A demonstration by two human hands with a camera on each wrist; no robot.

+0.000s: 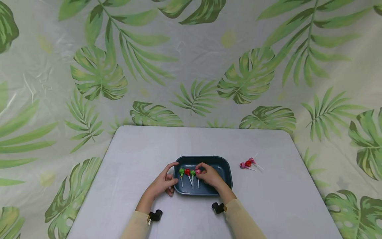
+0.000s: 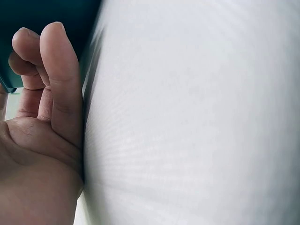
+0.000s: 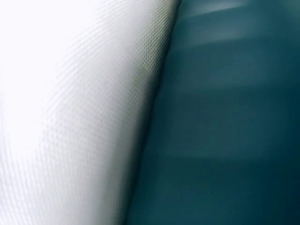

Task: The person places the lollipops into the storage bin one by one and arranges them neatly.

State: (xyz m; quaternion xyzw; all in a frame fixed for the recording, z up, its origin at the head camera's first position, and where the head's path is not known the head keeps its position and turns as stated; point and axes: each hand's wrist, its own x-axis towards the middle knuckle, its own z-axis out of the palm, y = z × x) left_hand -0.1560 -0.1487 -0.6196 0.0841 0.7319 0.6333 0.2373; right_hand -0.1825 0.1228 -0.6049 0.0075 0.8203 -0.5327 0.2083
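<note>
A dark blue rectangular tray [image 1: 209,193] holds several lollipops in a row. From the left these are a green lollipop [image 1: 181,172], a red lollipop [image 1: 187,172], another green lollipop [image 1: 192,174] and a pink lollipop [image 1: 198,171], sticks toward the near side. My right hand [image 1: 210,176] reaches over the tray and pinches the pink lollipop at its head. At the tray's left rim my left hand [image 1: 162,183] holds on with thumb and index finger; its other fingers [image 2: 60,79] curl beside the wall. In the right wrist view only tray wall [image 3: 225,122] shows, without the hand.
To the right of the tray, several pink and red lollipops [image 1: 248,163] lie bunched on the white table [image 1: 143,146], their sticks crossing. A leaf-patterned sheet [image 1: 197,66] hangs behind the table. A black wrist camera [image 1: 156,215] sits on the left wrist.
</note>
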